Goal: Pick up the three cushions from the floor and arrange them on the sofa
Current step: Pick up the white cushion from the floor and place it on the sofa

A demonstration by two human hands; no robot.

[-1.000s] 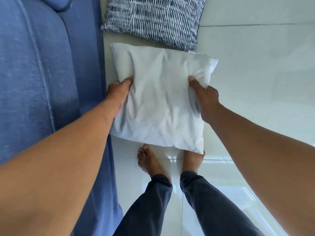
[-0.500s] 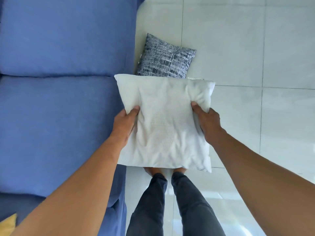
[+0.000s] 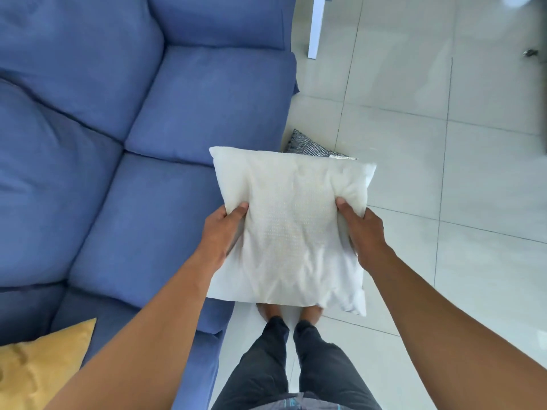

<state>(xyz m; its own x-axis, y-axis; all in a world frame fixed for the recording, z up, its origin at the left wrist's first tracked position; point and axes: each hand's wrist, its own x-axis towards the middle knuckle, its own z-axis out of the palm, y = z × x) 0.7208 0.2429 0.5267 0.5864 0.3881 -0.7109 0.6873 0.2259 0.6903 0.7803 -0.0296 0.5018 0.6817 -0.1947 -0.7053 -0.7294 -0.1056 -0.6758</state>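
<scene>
I hold a white cushion (image 3: pixel 291 229) in the air in front of me, over the floor just right of the sofa's front edge. My left hand (image 3: pixel 223 235) grips its left side and my right hand (image 3: pixel 362 232) grips its right side. A dark blue-and-white patterned cushion (image 3: pixel 307 145) lies on the floor behind it, mostly hidden by the white one. A yellow cushion (image 3: pixel 35 368) rests on the blue sofa (image 3: pixel 148 119) at the lower left corner of the view.
Pale glossy floor tiles (image 3: pixel 444 173) spread to the right. A white furniture leg (image 3: pixel 316 25) stands at the top, beyond the sofa's end. My legs in dark trousers (image 3: pixel 284 359) and bare feet are below the cushion.
The white cushion has risen from the floor with both hands on it. The view has lifted, so more of the sofa shows and the patterned cushion looks smaller and farther.
</scene>
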